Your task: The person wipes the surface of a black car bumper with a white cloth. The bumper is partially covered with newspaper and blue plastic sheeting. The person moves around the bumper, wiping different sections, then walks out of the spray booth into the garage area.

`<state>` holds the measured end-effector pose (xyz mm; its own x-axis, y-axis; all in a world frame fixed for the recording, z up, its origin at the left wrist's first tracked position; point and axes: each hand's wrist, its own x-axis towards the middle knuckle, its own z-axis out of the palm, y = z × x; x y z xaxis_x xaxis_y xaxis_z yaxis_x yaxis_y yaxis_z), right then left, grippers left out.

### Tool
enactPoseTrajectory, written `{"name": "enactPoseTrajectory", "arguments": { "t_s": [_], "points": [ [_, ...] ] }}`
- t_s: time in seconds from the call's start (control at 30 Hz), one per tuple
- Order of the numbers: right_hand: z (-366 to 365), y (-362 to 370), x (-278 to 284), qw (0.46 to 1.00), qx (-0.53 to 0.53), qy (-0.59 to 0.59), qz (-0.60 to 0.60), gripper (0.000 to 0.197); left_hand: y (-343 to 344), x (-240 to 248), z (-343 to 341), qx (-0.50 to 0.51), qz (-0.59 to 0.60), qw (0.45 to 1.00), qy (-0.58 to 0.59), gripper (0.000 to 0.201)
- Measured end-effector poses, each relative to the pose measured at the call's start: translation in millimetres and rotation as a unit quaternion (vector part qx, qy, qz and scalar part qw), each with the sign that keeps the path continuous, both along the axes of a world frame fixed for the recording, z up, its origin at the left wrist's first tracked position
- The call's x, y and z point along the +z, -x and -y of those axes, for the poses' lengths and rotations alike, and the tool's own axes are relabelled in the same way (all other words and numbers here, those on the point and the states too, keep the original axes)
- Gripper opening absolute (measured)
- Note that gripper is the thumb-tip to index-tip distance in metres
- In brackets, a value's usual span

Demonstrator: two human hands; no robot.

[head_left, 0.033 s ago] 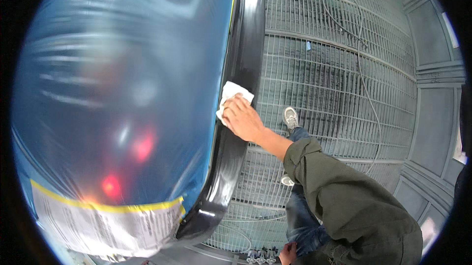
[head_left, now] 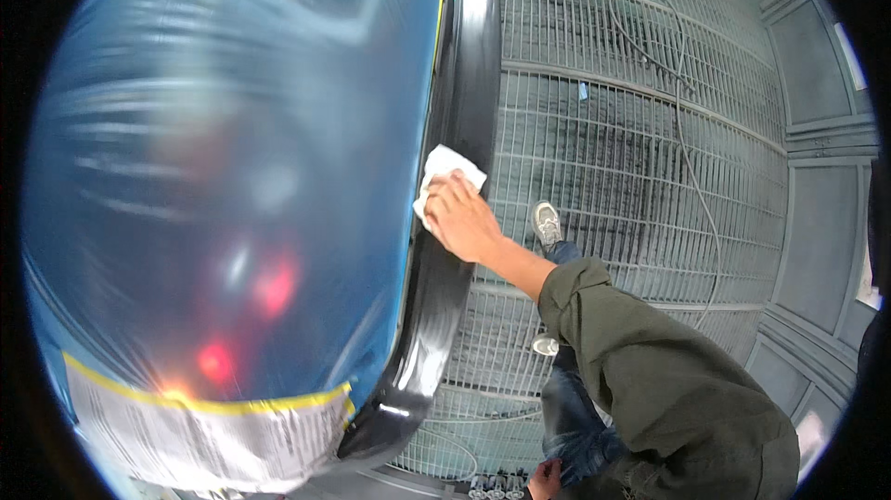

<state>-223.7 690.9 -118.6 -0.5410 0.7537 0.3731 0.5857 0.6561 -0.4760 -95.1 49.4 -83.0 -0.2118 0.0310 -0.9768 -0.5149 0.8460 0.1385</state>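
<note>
My right hand (head_left: 461, 217) is closed over a folded white cloth (head_left: 449, 169) and presses it on the glossy dark curved panel (head_left: 457, 110). The fingers are bent over the cloth, which sticks out past their tips. Left of the panel, a blue translucent plastic sheet (head_left: 278, 129) covers a large rounded surface, which looks like part of a vehicle. My left hand (head_left: 545, 480) shows only in part at the lower edge, beside my jeans. Its fingers are too small and cut off to read.
Yellow tape (head_left: 223, 404) fixes printed paper (head_left: 204, 444) along the sheet's near edge; more taped paper lies at its far edge. My shoe (head_left: 547, 220) stands on the metal floor grating (head_left: 631, 194). A thin hose (head_left: 685, 147) runs across it toward grey wall panels (head_left: 821, 240).
My right hand and the white cloth have shifted slightly up and to the right along the dark panel. The grip on the cloth is unchanged.
</note>
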Motion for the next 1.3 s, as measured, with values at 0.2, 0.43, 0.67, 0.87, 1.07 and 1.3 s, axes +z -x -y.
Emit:
{"name": "enactPoseTrajectory", "arguments": {
  "t_s": [0.2,0.43,0.67,0.87,1.07,1.3],
  "points": [
    [-165.6,-22.4,-20.0,0.995,-0.097,0.008,0.005,0.030,33.9,11.7,-74.3,-0.269,0.052,0.962,0.020,0.050],
    [-398.1,-61.3,-19.9,0.987,-0.144,-0.049,0.043,0.055,38.7,-19.8,-162.6,0.369,0.356,0.857,0.046,0.029],
    [-210.2,-50.5,-4.4,0.989,-0.038,0.132,0.057,0.055,51.3,26.3,-250.8,-0.365,-0.024,0.928,-0.070,0.016],
    [-251.8,-95.6,-8.6,0.990,-0.028,0.139,-0.003,0.073,88.4,79.9,-377.7,-0.374,0.024,0.925,0.057,0.021],
    [-466.1,-90.1,-39.8,0.902,-0.272,0.141,-0.305,0.072,104.8,115.3,-434.8,-0.416,0.056,0.900,0.114,0.025],
    [-287.7,-44.3,-41.2,0.804,-0.299,0.288,-0.425,0.072,117.7,130.0,-431.3,-0.413,0.046,0.905,0.090,0.032]
  ]
}}
